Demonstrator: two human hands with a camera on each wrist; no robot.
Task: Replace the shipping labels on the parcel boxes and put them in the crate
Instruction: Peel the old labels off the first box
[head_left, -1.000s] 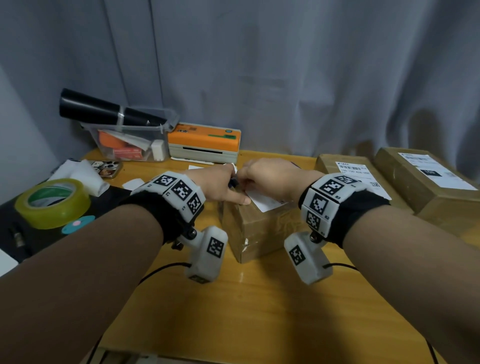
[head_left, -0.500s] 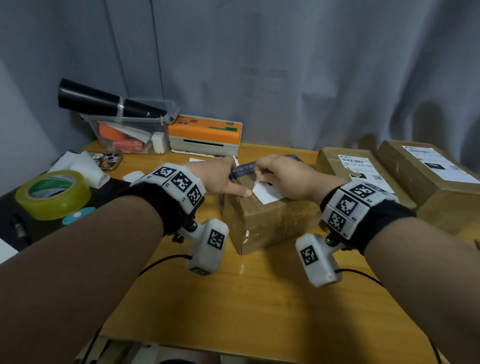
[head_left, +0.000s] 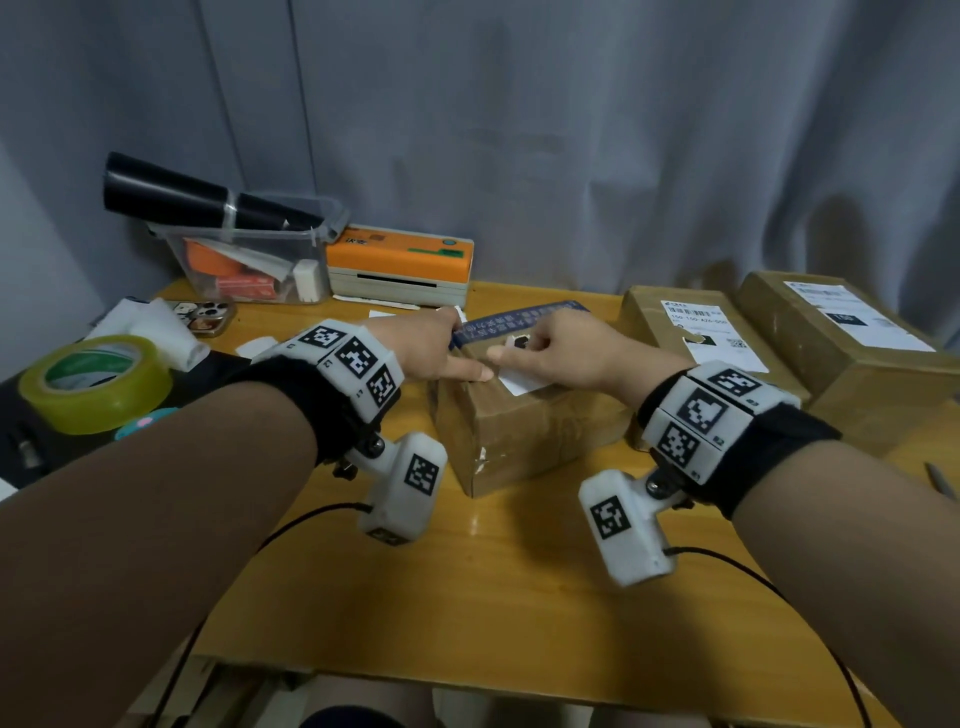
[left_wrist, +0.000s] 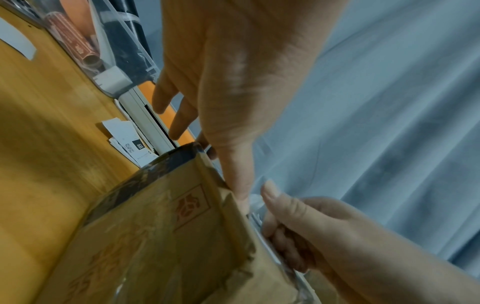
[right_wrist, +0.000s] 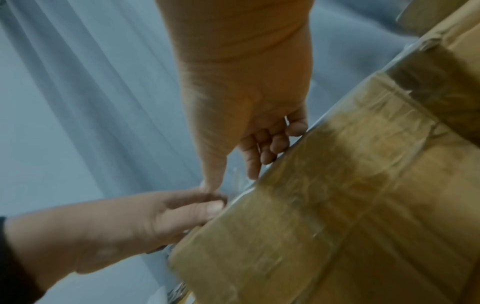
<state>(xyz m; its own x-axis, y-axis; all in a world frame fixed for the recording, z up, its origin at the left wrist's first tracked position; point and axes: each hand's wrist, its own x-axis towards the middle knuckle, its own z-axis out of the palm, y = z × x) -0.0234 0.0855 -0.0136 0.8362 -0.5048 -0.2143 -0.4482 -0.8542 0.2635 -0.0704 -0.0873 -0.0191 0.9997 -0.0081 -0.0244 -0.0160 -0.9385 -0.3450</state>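
A brown parcel box (head_left: 519, 436) stands mid-table, blue printed tape (head_left: 519, 322) along its far top edge. A white label (head_left: 522, 383) lies partly stuck on its top. My left hand (head_left: 462, 353) rests at the box's left top edge with straight fingers, its thumb pressing the top beside the label. My right hand (head_left: 519, 347) pinches the label's lifted end between thumb and forefinger. In the left wrist view the left thumb (left_wrist: 239, 185) presses the box (left_wrist: 155, 236). In the right wrist view the right hand (right_wrist: 233, 174) pinches above the box (right_wrist: 337, 205).
Two more labelled boxes (head_left: 691, 338) (head_left: 841, 343) stand at the right. At the back are an orange label printer (head_left: 400, 265) and a clear bin (head_left: 249, 265) bearing a black roll. A tape roll (head_left: 93, 382), a phone (head_left: 205, 317) and paper scraps (head_left: 257, 345) lie left.
My right hand has pulled to the right, peeling the label's end up off the box top. The left hand stays pressed on the box.
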